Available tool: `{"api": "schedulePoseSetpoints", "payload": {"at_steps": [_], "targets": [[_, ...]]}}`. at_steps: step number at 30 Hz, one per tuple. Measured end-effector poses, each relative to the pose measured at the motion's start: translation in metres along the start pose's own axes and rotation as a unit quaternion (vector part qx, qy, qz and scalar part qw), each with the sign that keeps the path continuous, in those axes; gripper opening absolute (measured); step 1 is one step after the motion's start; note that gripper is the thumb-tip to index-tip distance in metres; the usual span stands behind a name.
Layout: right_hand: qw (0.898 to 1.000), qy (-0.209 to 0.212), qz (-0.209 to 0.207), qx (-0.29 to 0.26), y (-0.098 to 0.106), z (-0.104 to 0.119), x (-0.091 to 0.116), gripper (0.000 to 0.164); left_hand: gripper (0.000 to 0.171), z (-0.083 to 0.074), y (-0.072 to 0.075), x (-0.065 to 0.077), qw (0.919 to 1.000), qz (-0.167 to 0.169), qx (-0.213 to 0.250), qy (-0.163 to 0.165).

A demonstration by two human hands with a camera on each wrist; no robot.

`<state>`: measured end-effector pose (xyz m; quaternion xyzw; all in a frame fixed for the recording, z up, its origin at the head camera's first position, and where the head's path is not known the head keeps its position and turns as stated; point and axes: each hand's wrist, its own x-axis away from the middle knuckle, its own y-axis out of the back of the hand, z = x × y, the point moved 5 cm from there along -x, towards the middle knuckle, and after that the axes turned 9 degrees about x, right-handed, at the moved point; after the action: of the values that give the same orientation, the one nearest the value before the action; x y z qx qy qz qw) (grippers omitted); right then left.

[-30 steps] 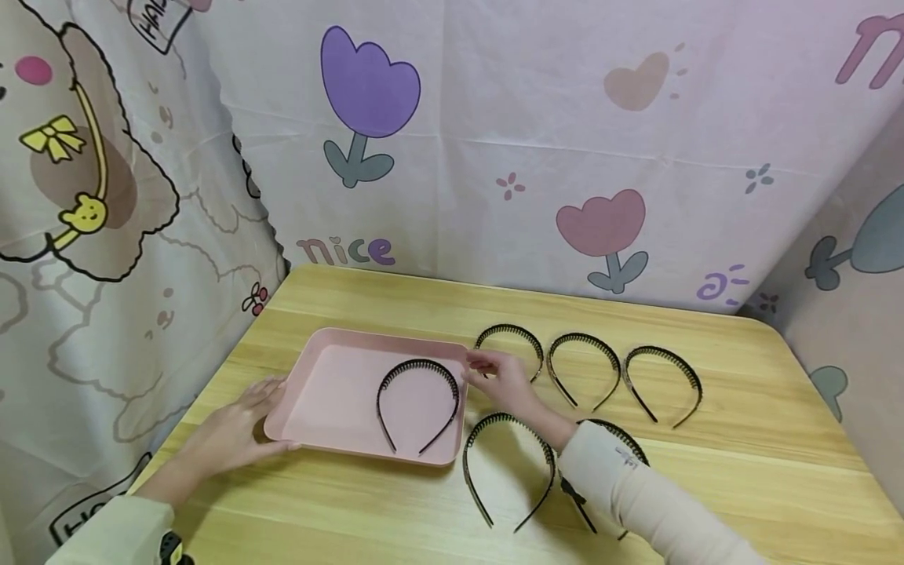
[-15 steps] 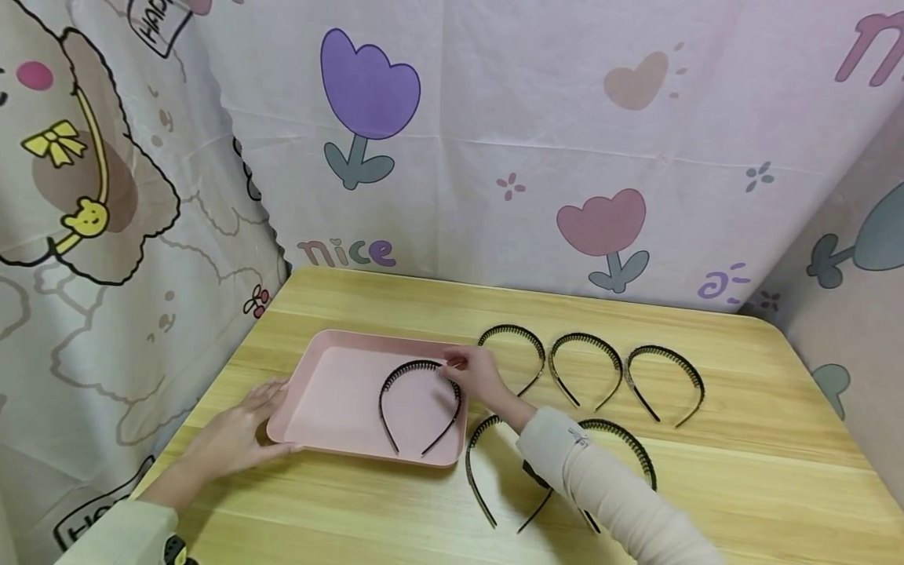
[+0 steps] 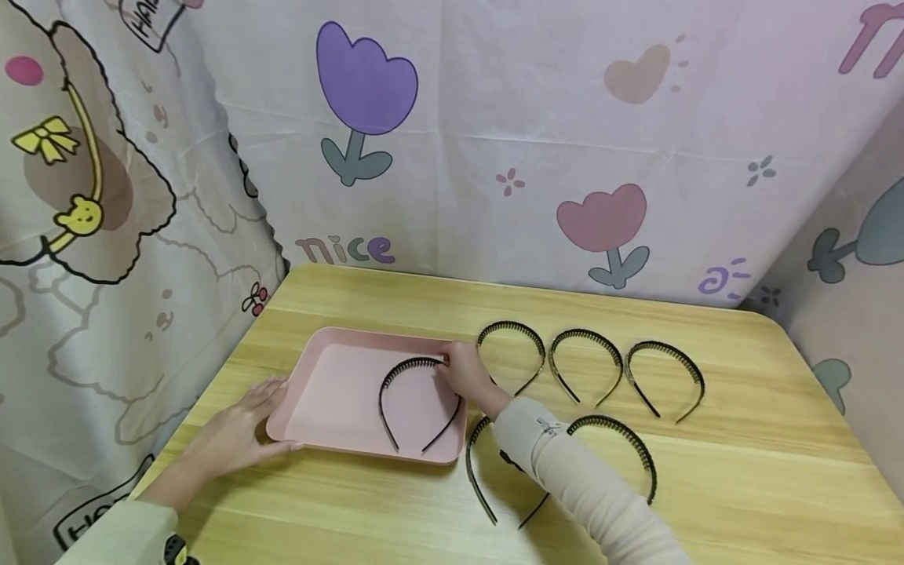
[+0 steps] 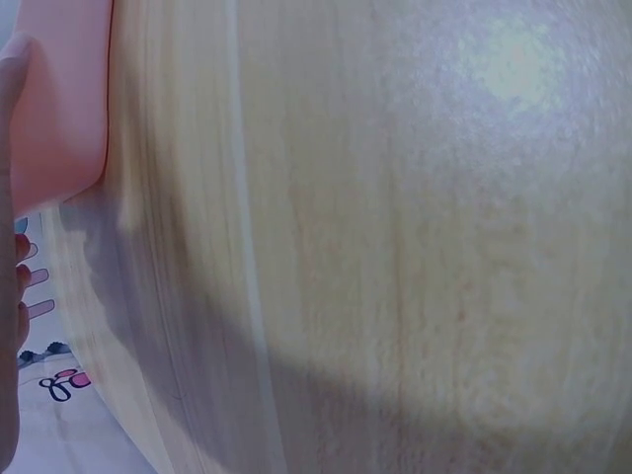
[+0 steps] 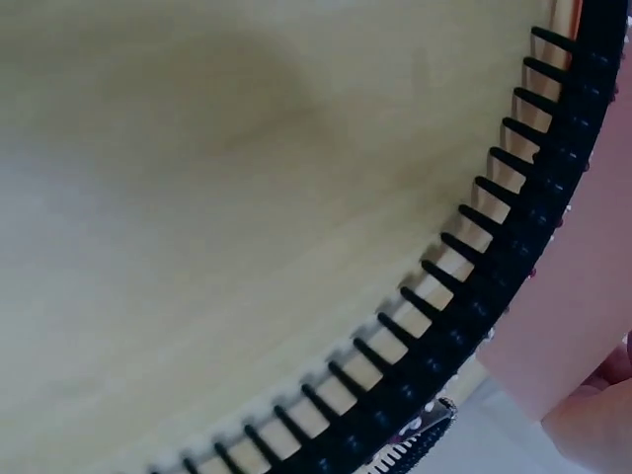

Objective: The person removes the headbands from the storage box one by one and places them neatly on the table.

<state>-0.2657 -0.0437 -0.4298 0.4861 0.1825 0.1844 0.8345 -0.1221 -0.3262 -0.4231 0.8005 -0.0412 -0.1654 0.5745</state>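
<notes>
A black toothed headband (image 3: 384, 392) lies toward the right side of a shallow pink tray (image 3: 339, 337), its open ends facing me. My right hand (image 3: 466, 371) reaches over the tray's back right corner and pinches the upper right of this headband; the fingertips are partly hidden. In the right wrist view, part of that hand (image 5: 597, 420) shows beside the pink tray wall (image 5: 592, 267). At the tray's front left corner, my left hand (image 3: 229, 431) holds the tray, thumb along the front and fingers along the left side.
Three more headbands (image 3: 585, 333) lie in a row at the back right of the wooden table (image 3: 763, 471). Nearer me are two others, a front left one (image 3: 480, 486) and a front right one (image 3: 639, 447), partly under my right forearm. A printed curtain (image 3: 487, 94) hangs behind.
My right hand has moved left from beside the tray's right edge onto the headband inside, and its fingers have closed there. The left hand and the tray have stayed in place.
</notes>
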Motion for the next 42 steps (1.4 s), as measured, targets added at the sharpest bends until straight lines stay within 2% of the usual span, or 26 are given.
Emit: {"api": "schedulePoseSetpoints", "payload": {"at_steps": [5,11,14,18,24,28,32,42], "targets": [[1.0,-0.011,0.01,0.026,-0.002,0.003,-0.003,0.004,0.091,0.0,0.001,0.002,1.0,-0.004,0.0,0.001],[0.998,-0.006,0.015,0.061,-0.006,0.004,-0.005,0.04,0.089,0.001,-0.001,0.002,1.0,-0.006,0.002,0.0],[0.996,-0.003,0.009,0.086,-0.007,0.004,-0.005,0.045,0.089,0.001,-0.001,0.001,1.0,-0.007,0.004,-0.002],[0.995,0.002,0.004,0.1,-0.006,0.005,-0.004,0.036,0.091,0.002,-0.002,0.001,1.0,-0.007,0.005,-0.002],[0.998,-0.01,0.016,0.053,-0.005,0.006,-0.003,0.026,0.091,0.004,-0.005,0.002,1.0,-0.007,0.001,-0.002],[0.999,0.016,0.012,0.034,-0.001,0.007,-0.002,0.016,0.091,0.003,-0.004,0.002,1.0,-0.006,-0.001,0.002],[0.999,0.046,0.003,0.016,0.007,0.011,-0.002,0.012,0.091,0.002,-0.002,0.003,1.0,-0.006,0.003,0.005],[0.999,0.038,-0.004,-0.038,0.027,0.007,0.001,0.01,0.091,0.001,0.0,0.003,0.9999,-0.006,0.01,0.0]]}}
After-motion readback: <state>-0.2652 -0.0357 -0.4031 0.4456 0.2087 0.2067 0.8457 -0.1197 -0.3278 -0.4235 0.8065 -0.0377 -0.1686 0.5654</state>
